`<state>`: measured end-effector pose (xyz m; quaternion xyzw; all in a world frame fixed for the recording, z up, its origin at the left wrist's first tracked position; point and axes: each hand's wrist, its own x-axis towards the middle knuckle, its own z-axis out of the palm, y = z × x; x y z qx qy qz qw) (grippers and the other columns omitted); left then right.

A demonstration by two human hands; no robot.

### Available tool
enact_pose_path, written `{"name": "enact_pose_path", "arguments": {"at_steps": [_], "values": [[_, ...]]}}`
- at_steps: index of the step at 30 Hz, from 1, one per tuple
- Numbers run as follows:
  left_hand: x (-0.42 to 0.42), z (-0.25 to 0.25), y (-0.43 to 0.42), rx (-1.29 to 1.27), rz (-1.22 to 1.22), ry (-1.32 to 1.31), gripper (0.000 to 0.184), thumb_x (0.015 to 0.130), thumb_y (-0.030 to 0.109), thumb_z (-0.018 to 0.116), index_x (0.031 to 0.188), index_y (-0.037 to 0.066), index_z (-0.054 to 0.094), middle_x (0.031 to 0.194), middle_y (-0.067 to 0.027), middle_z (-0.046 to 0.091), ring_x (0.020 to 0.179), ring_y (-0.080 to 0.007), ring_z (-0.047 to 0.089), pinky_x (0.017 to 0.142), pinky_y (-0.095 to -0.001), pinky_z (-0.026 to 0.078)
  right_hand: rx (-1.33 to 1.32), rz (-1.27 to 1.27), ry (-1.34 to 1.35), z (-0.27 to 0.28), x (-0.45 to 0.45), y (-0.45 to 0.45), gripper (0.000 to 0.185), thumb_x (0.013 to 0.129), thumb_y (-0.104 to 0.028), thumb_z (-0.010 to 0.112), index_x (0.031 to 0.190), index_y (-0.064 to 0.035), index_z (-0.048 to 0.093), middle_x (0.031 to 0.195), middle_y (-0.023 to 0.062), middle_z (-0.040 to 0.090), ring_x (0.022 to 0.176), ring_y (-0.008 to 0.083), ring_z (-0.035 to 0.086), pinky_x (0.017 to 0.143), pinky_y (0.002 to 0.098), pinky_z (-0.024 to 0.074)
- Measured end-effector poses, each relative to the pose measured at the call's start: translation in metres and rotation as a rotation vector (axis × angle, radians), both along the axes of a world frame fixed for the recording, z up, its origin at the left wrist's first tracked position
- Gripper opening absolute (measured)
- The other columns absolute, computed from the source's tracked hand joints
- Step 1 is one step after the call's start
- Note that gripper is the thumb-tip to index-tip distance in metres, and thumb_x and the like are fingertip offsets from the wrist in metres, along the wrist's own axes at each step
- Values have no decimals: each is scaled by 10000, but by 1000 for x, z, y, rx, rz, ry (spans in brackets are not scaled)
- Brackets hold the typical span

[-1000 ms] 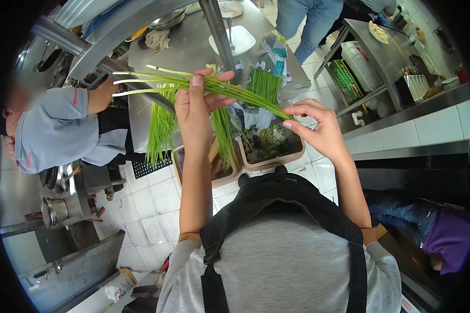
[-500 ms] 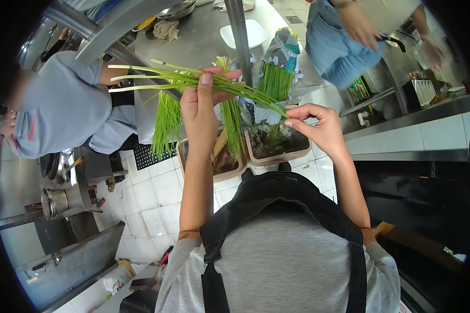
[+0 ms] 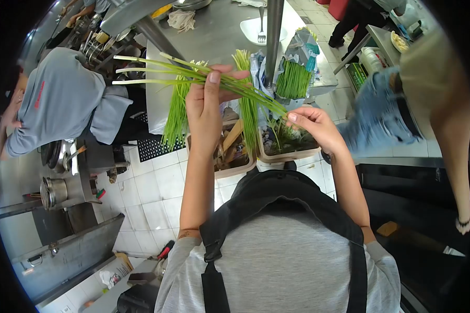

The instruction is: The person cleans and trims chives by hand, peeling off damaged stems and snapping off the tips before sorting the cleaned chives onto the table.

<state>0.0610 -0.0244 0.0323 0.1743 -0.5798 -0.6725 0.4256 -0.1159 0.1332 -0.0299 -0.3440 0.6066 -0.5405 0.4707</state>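
Between my hands stretches a small bunch of long green chives [image 3: 257, 95], pale stem ends pointing left. My left hand [image 3: 210, 96] is closed around the stalks near their middle, thumb on top. At the green tip end, my right hand [image 3: 314, 125] pinches the stalks between thumb and fingers. Behind them, a loose bundle of chives [image 3: 176, 113] hangs over the metal table's edge, with another bundle [image 3: 248, 120] to its right. Further right, more chives [image 3: 293, 80] lie wrapped in newspaper [image 3: 301, 46].
Two bins [image 3: 235, 171] [image 3: 292, 156] holding scraps stand below the steel table [image 3: 214, 39]. A metal post [image 3: 273, 47] rises in front of a white plate [image 3: 248, 32] with a fork [image 3: 261, 35]. One person [image 3: 62, 104] stands left; another, in jeans [image 3: 384, 117], is close on my right.
The person in jeans has moved from the far right counter to close beside my right arm. My view has shifted slightly; both hands keep their hold on the chives.
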Motion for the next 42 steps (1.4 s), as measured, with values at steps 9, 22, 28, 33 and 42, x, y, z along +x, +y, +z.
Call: {"name": "enact_pose_path", "arguments": {"at_steps": [9, 22, 28, 33, 42], "values": [[19, -5, -13, 7, -39, -17, 286, 986, 222, 375, 1059, -16, 518, 931, -172, 658, 810, -218, 657, 746, -335, 543, 39, 18, -169, -5, 16, -15, 272, 837, -161, 654, 1020, 40, 645, 879, 103, 679, 813, 129, 637, 777, 244, 491], [41, -13, -24, 14, -38, -57, 300, 985, 224, 375, 1028, -19, 545, 917, -158, 663, 808, -179, 647, 732, -299, 530, 89, 37, 163, -16, 35, -21, 181, 826, -138, 667, 954, -10, 670, 830, 0, 653, 741, 41, 566, 709, 204, 460], [42, -35, -16, 63, 15, -13, 286, 987, 233, 368, 976, -5, 525, 916, -170, 661, 795, -196, 652, 735, -313, 537, -117, -179, -561, -43, 41, -22, 175, 903, -232, 562, 974, -73, 573, 843, -23, 568, 774, 72, 537, 725, 248, 461], [47, -43, -14, 76, 114, -20, 278, 992, 292, 341, 1005, 46, 471, 976, -210, 640, 812, -296, 668, 708, -366, 557, -157, -472, -797, -72, 19, -7, 160, 914, -241, 542, 983, -97, 541, 819, -25, 547, 728, 83, 517, 682, 255, 452], [51, -28, -16, 110, 215, 13, 294, 996, 300, 318, 1011, 46, 466, 992, -214, 631, 808, -318, 667, 680, -363, 563, 54, -632, 136, -129, -43, 37, 239, 877, -227, 584, 1037, -54, 618, 826, 15, 609, 721, 93, 547, 679, 253, 459]]}}
